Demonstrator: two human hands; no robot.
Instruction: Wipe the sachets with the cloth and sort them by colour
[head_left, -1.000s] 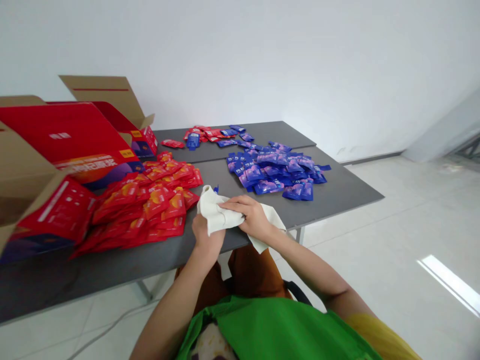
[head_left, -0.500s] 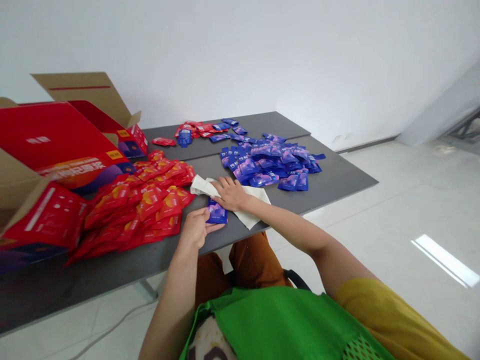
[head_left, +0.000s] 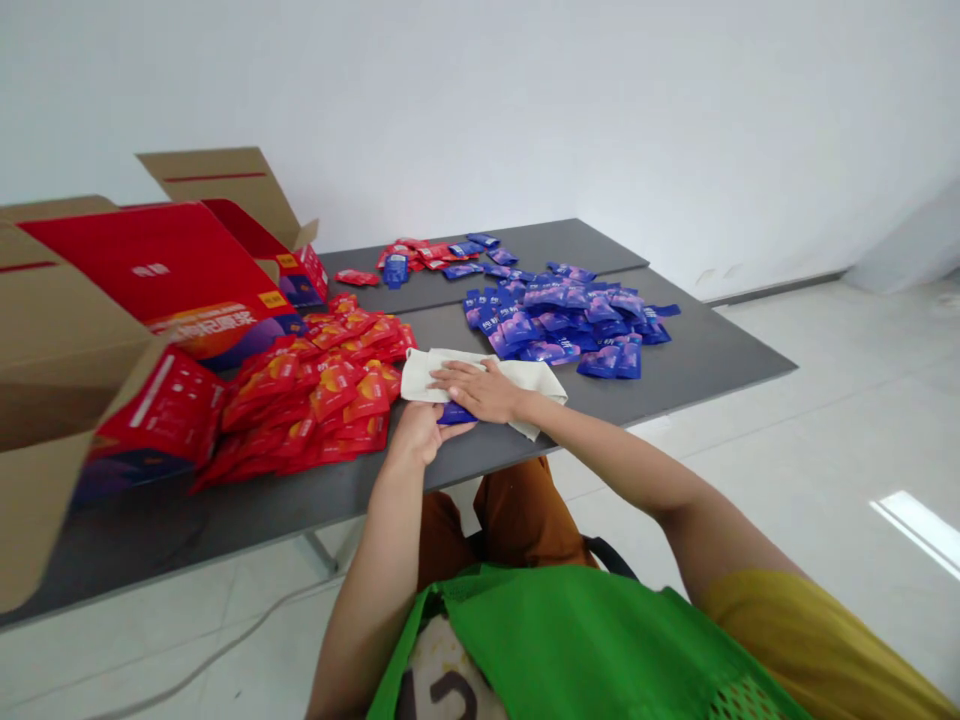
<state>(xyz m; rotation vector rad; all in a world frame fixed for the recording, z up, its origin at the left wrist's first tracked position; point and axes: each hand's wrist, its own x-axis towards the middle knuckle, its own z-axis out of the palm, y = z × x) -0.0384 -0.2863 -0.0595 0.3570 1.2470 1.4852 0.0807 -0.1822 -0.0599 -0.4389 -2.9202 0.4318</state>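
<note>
My left hand (head_left: 421,433) grips a blue sachet (head_left: 456,413) by its left side, close to the table's front edge. A cream cloth (head_left: 424,375) lies over the sachet's upper part and hides it. Flat on that cloth rests my right hand (head_left: 484,390), its fingers stretched out to the left. Left of my hands is a heap of red sachets (head_left: 330,385). Beyond the cloth, to the right, a pile of blue sachets (head_left: 559,315) covers part of the table.
Open red cardboard boxes (head_left: 217,285) stand at the left, flaps raised. A smaller group of red sachets (head_left: 435,255) mixed with blue ones lies at the back of the grey table (head_left: 697,350). A white wall (head_left: 480,110) rises behind it.
The cloth and my right hand have come over the blue sachet, which showed almost whole before. The cloth is spread flatter. My view has shifted slightly left.
</note>
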